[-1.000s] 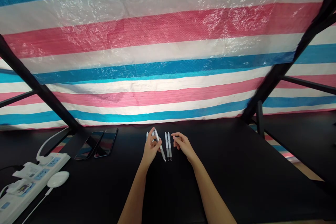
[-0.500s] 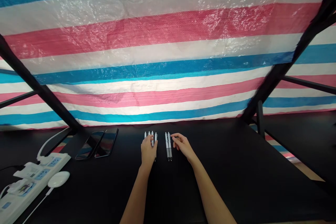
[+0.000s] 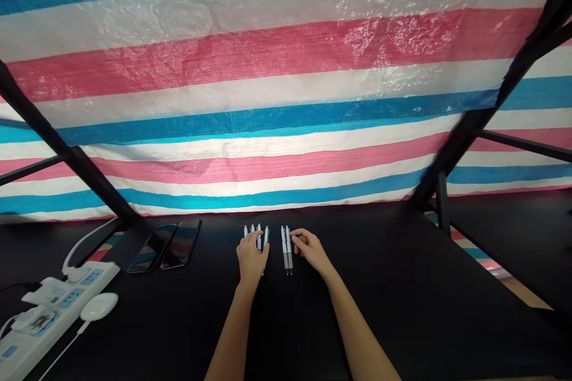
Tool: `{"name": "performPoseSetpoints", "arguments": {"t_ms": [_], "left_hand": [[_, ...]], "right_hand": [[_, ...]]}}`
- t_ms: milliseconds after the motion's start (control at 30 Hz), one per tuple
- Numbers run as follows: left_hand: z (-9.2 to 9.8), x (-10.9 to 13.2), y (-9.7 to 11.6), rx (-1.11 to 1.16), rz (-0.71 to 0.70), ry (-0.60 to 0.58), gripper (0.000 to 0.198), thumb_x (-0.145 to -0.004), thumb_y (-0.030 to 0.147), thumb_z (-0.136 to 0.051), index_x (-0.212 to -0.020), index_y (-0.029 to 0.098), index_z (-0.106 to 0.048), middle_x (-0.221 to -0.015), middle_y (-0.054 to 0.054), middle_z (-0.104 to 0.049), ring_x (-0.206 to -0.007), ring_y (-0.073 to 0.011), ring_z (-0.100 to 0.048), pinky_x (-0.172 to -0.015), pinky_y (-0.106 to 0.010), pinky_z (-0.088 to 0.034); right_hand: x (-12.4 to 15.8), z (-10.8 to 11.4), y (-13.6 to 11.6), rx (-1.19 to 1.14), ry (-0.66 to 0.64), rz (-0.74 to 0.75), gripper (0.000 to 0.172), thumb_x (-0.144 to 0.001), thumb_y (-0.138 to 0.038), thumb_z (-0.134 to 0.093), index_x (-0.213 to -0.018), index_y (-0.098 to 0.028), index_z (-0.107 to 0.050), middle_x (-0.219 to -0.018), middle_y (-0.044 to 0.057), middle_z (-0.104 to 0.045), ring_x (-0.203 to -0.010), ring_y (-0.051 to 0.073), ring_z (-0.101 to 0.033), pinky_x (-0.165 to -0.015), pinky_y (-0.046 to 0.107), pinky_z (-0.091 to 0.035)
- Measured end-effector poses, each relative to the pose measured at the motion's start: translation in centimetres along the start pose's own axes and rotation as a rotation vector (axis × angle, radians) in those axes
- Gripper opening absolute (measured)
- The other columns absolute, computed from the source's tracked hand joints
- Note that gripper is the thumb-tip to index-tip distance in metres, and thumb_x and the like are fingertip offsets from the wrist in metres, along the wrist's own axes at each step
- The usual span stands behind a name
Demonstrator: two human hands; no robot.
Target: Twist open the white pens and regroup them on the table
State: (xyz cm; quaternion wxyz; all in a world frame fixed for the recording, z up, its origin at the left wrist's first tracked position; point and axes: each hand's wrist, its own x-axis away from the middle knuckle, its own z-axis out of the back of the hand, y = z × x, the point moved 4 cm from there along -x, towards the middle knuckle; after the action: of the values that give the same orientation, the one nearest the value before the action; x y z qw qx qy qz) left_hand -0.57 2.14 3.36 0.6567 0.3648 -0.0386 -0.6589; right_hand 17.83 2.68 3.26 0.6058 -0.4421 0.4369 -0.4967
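Note:
Several white pens (image 3: 259, 241) stand side by side on the black tabletop, their top ends pointing away from me. My left hand (image 3: 251, 257) lies over them with its fingers apart and covers their lower parts. Its thumb is at the rightmost pen (image 3: 267, 234) of this group, which sits a little apart from the others. To the right, two white pens with grey lower ends (image 3: 286, 253) lie next to each other. Beside them is my right hand (image 3: 311, 250), its fingers bent and its thumb and index finger apart. Its fingertips are at the right-hand pen's edge.
Two dark phones (image 3: 181, 247) lie to the left, near a black frame post (image 3: 100, 181). A white power strip (image 3: 58, 303) with plugs and a white round charger (image 3: 99, 307) on a cable occupy the left front. Striped plastic sheeting (image 3: 268, 166) hangs behind the table.
My left hand has shifted slightly left. Its pens have spread a little, with a wider gap before the rightmost one. My right hand has barely moved.

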Motion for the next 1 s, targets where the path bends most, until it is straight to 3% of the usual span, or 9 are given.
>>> {"name": "performPoseSetpoints", "arguments": {"t_ms": [300, 600, 833, 1000], "left_hand": [[-0.1, 0.0, -0.6, 0.174, -0.01, 0.022, 0.023, -0.076, 0.019, -0.047, -0.097, 0.02, -0.058, -0.094, -0.007, -0.061, -0.083, -0.0214, -0.061, -0.073, -0.035, -0.049], [-0.3, -0.2, -1.0, 0.243, 0.001, 0.011, 0.019, -0.077, 0.022, -0.045, -0.09, 0.018, -0.058, -0.091, -0.007, -0.061, -0.079, -0.0199, -0.062, -0.07, -0.034, -0.05], [-0.3, -0.3, -0.9, 0.239, -0.015, 0.013, 0.019, -0.078, 0.019, -0.044, -0.09, 0.018, -0.059, -0.089, -0.007, -0.062, -0.078, -0.0188, -0.061, -0.073, -0.034, -0.049], [0.5, -0.3, -0.7, 0.111, -0.026, 0.103, 0.022, -0.08, 0.019, -0.043, -0.092, 0.019, -0.062, -0.094, -0.009, -0.064, -0.094, -0.0251, -0.058, -0.084, -0.041, -0.046]], "right_hand": [[1.0, -0.7, -1.0, 0.527, -0.049, 0.044, 0.016, -0.082, -0.035, -0.051, -0.085, -0.024, -0.062, -0.062, -0.004, -0.059, -0.059, 0.012, -0.054, -0.052, 0.021, -0.03], [1.3, -2.5, -1.3, 0.779, -0.027, 0.045, 0.019, -0.08, -0.04, -0.056, -0.074, -0.022, -0.056, -0.058, -0.003, -0.057, -0.057, 0.013, -0.053, -0.051, 0.022, -0.022], [1.6, -4.2, -1.7, 0.924, 0.126, 0.014, 0.019, -0.078, -0.037, -0.058, -0.07, -0.02, -0.055, -0.073, 0.002, -0.061, -0.064, 0.016, -0.056, -0.056, 0.027, -0.025], [1.6, -4.4, -1.6, 0.898, 0.121, 0.017, 0.017, -0.08, -0.029, -0.053, -0.066, -0.019, -0.055, -0.073, 0.002, -0.058, -0.058, 0.013, -0.053, -0.052, 0.026, -0.022]]}}
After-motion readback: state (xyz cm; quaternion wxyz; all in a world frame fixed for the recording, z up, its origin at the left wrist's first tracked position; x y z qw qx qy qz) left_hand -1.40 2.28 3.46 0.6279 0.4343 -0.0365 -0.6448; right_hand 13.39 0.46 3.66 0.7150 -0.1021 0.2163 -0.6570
